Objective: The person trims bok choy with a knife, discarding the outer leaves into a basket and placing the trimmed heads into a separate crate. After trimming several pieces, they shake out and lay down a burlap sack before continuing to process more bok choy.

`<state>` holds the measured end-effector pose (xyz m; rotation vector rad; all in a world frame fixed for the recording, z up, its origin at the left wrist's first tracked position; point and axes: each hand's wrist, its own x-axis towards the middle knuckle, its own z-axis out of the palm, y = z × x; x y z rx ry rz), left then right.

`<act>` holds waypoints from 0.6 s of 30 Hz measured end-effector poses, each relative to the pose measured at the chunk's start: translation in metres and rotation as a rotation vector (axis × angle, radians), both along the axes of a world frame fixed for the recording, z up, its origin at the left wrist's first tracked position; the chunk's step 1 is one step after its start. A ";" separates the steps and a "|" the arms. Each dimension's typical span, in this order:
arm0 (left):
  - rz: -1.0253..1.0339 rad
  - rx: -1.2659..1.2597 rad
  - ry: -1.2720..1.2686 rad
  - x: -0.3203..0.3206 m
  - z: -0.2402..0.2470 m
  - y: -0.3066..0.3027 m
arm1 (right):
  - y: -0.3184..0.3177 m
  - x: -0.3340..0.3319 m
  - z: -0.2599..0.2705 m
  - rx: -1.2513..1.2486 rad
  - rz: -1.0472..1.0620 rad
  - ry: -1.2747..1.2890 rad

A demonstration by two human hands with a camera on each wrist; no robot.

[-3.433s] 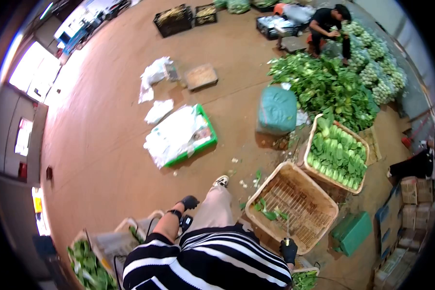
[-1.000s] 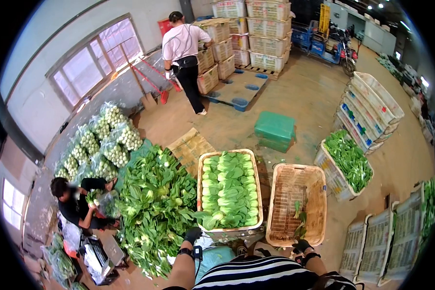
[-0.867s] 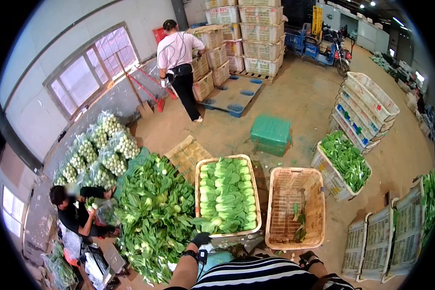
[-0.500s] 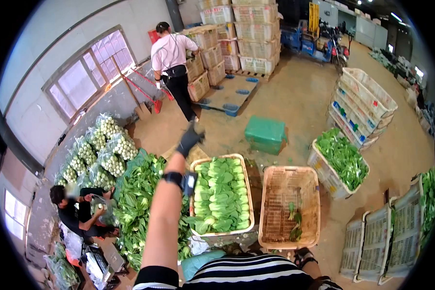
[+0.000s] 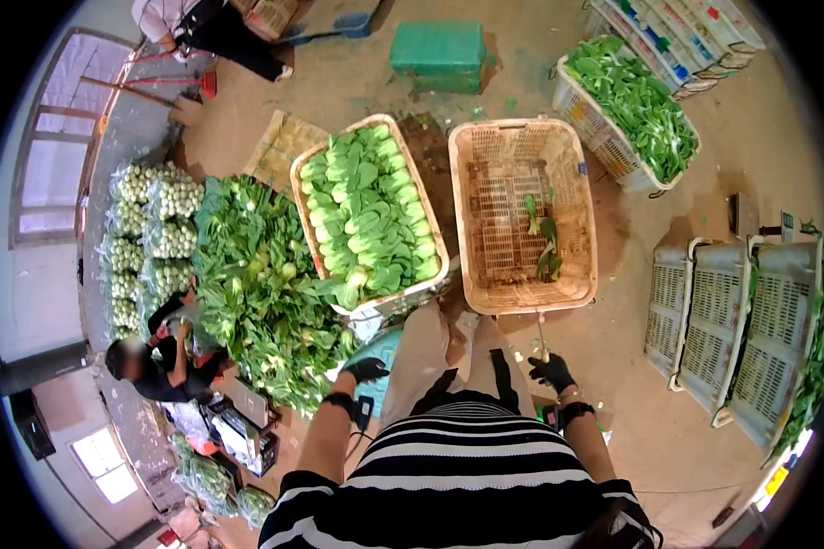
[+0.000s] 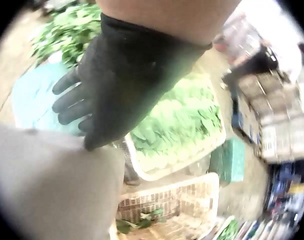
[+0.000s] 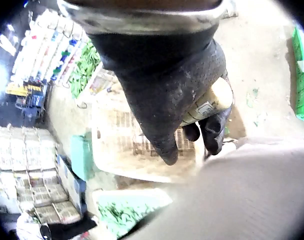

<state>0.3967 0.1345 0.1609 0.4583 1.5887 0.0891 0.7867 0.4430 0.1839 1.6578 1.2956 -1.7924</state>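
My black-gloved left hand (image 5: 368,370) hangs beside my left thigh, near a teal bundle (image 5: 380,348); in the left wrist view the hand (image 6: 124,82) has its fingers loosely spread, holding nothing. Low at the right, my gloved right hand (image 5: 551,372) is below the near rim of a tan crate (image 5: 522,297) with a few loose leaves (image 5: 547,233) inside. The right wrist view shows that hand (image 7: 167,90) with its fingers curled round a pale yellow cylindrical handle (image 7: 212,104). A thin rod (image 5: 542,334) runs from this hand towards the crate's rim.
Left of the tan crate stands a crate of neatly rowed greens (image 5: 366,215), beside a leafy heap (image 5: 256,274) and a seated person (image 5: 165,366). A green box (image 5: 438,55) lies beyond. White crates (image 5: 705,320) stand at the right.
My left hand, stretched out over the rowed greens' far end half a second ago, is back beside my thigh. My right hand has come into clear view. The head view has turned and tilted downward.
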 end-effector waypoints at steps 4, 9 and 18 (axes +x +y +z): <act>0.051 0.068 -0.041 0.039 -0.008 -0.078 | -0.041 -0.003 -0.015 0.214 0.375 0.046; 0.148 0.053 -0.090 0.021 -0.037 -0.071 | -0.040 -0.022 -0.049 -0.093 0.173 0.072; 0.436 0.087 -0.002 -0.078 -0.071 -0.051 | -0.080 -0.096 -0.007 -0.100 0.133 0.269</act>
